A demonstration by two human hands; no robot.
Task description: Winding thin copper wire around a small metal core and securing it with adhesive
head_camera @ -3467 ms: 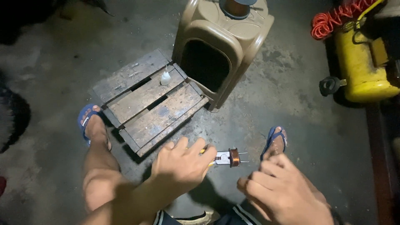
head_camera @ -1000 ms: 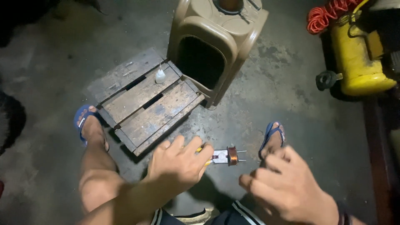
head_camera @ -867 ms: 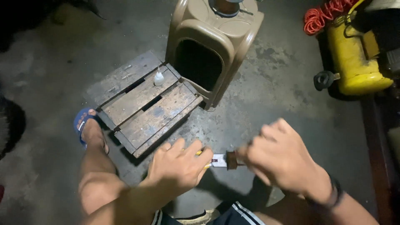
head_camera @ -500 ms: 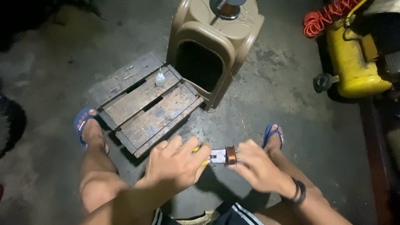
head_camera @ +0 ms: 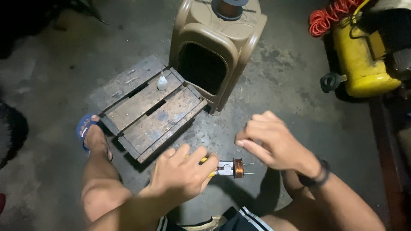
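Observation:
My left hand [head_camera: 182,175] grips yellow-handled pliers [head_camera: 220,168] whose jaws clamp a small copper wire coil [head_camera: 238,167] with two thin pins sticking out to the right. My right hand [head_camera: 269,143] hovers just above and right of the coil, fingers pinched together as if on a fine wire that I cannot make out. Both hands are low over the concrete floor, between my knees.
A small wooden pallet [head_camera: 150,113] lies ahead with a little white bottle [head_camera: 162,82] on it. Behind it stands a tan plastic stool [head_camera: 216,42] bearing a spool of copper wire [head_camera: 229,7]. A yellow compressor [head_camera: 364,64] with orange hose [head_camera: 329,17] is at right. My left foot in a blue sandal [head_camera: 87,128].
My right hand went to the coil, worked around it, then lifted up and to the right. The left hand kept the pliers and coil almost still.

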